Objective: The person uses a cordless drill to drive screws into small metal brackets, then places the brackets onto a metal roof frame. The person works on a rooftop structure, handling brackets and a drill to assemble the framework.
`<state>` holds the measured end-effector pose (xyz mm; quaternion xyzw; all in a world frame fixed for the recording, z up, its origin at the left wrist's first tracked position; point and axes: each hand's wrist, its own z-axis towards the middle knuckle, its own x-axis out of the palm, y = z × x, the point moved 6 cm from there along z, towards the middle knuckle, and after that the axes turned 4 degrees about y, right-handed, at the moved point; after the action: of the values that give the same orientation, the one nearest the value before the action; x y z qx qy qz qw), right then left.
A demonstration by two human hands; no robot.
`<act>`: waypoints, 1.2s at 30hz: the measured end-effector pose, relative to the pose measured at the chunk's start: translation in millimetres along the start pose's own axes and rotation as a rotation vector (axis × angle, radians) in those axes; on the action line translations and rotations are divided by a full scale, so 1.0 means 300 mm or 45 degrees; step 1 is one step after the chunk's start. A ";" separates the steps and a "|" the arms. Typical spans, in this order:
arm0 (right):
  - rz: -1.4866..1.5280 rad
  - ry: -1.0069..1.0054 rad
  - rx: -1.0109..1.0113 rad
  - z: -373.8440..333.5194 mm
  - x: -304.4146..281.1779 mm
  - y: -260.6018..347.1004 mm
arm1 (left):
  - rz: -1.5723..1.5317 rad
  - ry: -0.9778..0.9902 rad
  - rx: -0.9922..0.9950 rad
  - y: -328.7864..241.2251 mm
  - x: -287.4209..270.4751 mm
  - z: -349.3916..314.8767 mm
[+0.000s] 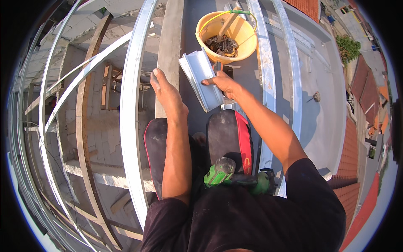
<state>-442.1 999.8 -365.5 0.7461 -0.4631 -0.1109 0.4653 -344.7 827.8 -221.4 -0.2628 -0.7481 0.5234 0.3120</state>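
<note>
My right hand point(224, 84) grips a short, shiny metal channel piece point(201, 80), its thumb pressed on the ribbed face. A dark object point(217, 67) shows beside those fingers; its kind is hard to make out. To the left, my left hand point(166, 90) is raised beside a concrete beam, fingers stretched out, and nothing shows in it. Just beyond my right hand stands a pale orange bucket point(247, 42) with a yellow-green handle. Inside it are a wooden-handled tool point(228, 25) and dark small items. A green and black power tool point(220, 172) hangs at my waist.
Long metal channels point(133, 105) run past me on the left, with another metal channel point(266, 80) on the right. Below on the left, wooden beams point(84, 117) cross an open drop among block walls. On the right are a grey ledge point(323, 122) and tiled roofs point(346, 189).
</note>
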 end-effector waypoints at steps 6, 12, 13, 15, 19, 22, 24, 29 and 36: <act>-0.393 -0.488 0.316 0.057 0.044 -0.254 | -0.024 -0.044 0.024 -0.016 -0.005 -0.018; -0.407 -0.583 0.287 0.204 0.037 -0.306 | -0.043 0.136 -0.018 -0.001 0.031 -0.022; -0.410 -0.681 0.278 0.240 0.000 -0.334 | -0.022 0.179 -0.007 0.002 0.060 -0.028; -0.359 -0.628 0.354 0.285 -0.009 -0.345 | -0.014 0.177 -0.007 0.009 0.055 -0.028; -0.398 -0.370 0.417 0.298 0.048 -0.334 | -0.011 0.170 -0.013 0.029 0.036 -0.019; -0.389 -0.391 0.366 0.277 0.066 -0.348 | -0.001 0.177 -0.011 0.033 0.048 -0.018; -0.425 -0.337 0.250 0.242 0.071 -0.364 | 0.013 0.172 -0.009 0.031 0.051 -0.018; -0.728 -0.552 0.018 0.222 -0.001 -0.419 | 0.023 0.200 -0.022 0.030 0.079 -0.023; -0.628 -0.918 -0.328 0.052 -0.023 -0.288 | 0.049 0.166 -0.014 0.033 0.040 -0.016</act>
<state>-404.4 1008.1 -444.7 0.6840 -0.3864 -0.5279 0.3229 -348.4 842.6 -227.2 -0.3125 -0.7238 0.5070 0.3485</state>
